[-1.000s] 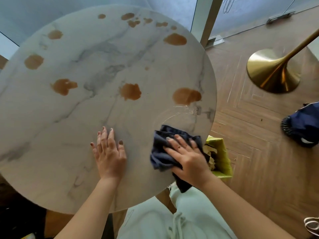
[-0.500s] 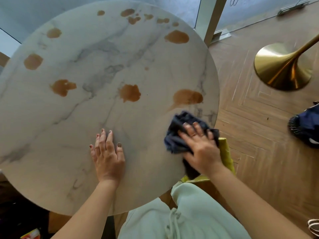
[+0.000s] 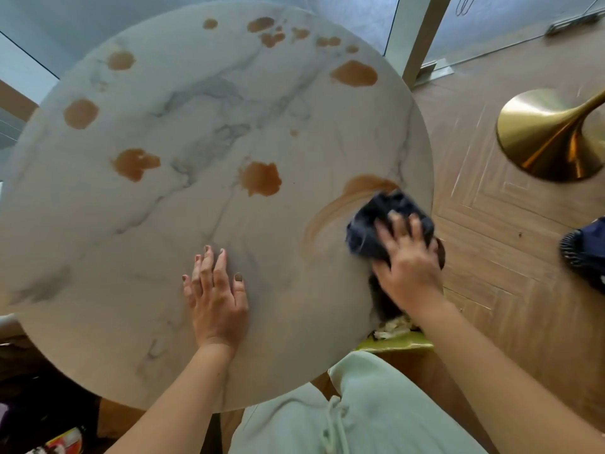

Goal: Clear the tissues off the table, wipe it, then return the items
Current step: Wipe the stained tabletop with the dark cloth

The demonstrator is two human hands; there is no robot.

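A round white marble table (image 3: pixel 183 224) carries several brown spill patches, one near the middle (image 3: pixel 261 178). My right hand (image 3: pixel 407 263) presses a dark blue cloth (image 3: pixel 376 224) onto the table's right edge, where a brown smear (image 3: pixel 330 211) curves away from it. My left hand (image 3: pixel 216 291) lies flat on the marble near the front, fingers spread, holding nothing. Below the table's right edge a yellow-green bin (image 3: pixel 397 344) shows crumpled tissues (image 3: pixel 393 326) inside.
A brass trumpet-shaped table base (image 3: pixel 550 136) stands on the wooden floor at the right. A dark blue item (image 3: pixel 586 253) lies at the right edge. Glass panels and a door frame (image 3: pixel 422 37) run behind the table. My pale green trousers (image 3: pixel 353 411) fill the bottom.
My right hand has pushed the cloth up and to the right into the brown patch near the right edge, smearing it into an arc. My left hand has stayed flat in place.
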